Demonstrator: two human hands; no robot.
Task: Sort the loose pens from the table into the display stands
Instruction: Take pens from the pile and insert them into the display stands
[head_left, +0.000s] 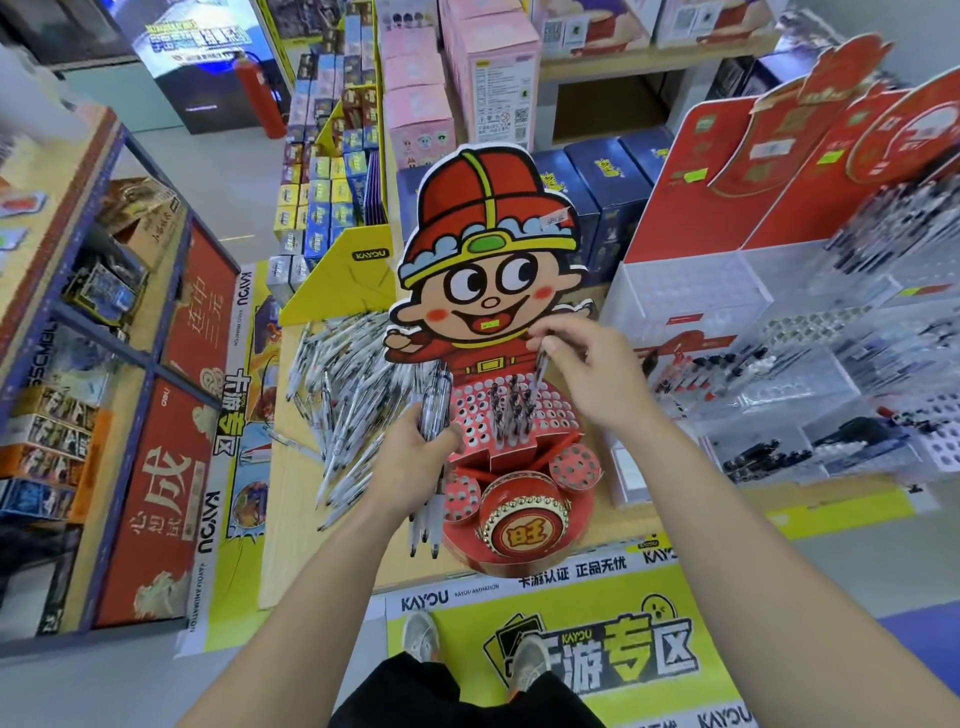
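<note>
Holding stock: our left hand (410, 460) grips a bundle of pens (432, 410); our right hand (589, 366) pinches one pen (540, 370) near upright over the holed tier of the red cartoon stand (558, 415). Loose pens (337, 379) lie heaped on the table (301, 561), left of the stand.

The figure-shaped stand (514, 415) stood on the table (296, 561) near its front edge; loose pens (343, 374) lay to its left, compartmented stands (779, 374) to its right, apparently boxes (597, 197) behind.
</note>
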